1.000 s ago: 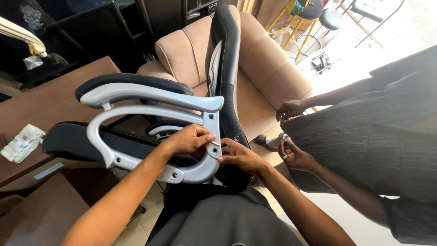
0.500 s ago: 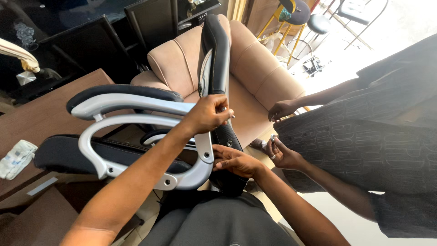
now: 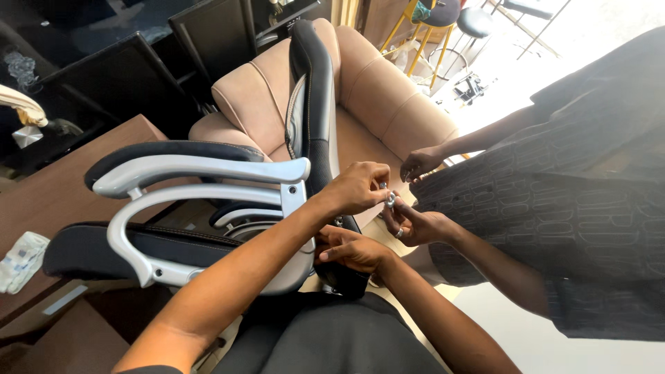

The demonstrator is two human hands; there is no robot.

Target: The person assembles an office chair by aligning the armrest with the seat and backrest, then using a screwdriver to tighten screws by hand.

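Behind the work you see a soft tan armchair (image 3: 360,104) with round, puffy arms. To your left stands a brown wooden bench (image 3: 62,187), and a crumpled white packet (image 3: 21,260) lies at its near edge. Dark shelves (image 3: 138,62) line the far wall. At the top, stools with yellow legs (image 3: 433,31) stand on a pale floor (image 3: 547,48) where bright light pours in.

A furniture shop: an office chair (image 3: 208,208), a beige sofa (image 3: 367,104), bar stools (image 3: 443,21) and wooden surface (image 3: 62,187) crowd together.
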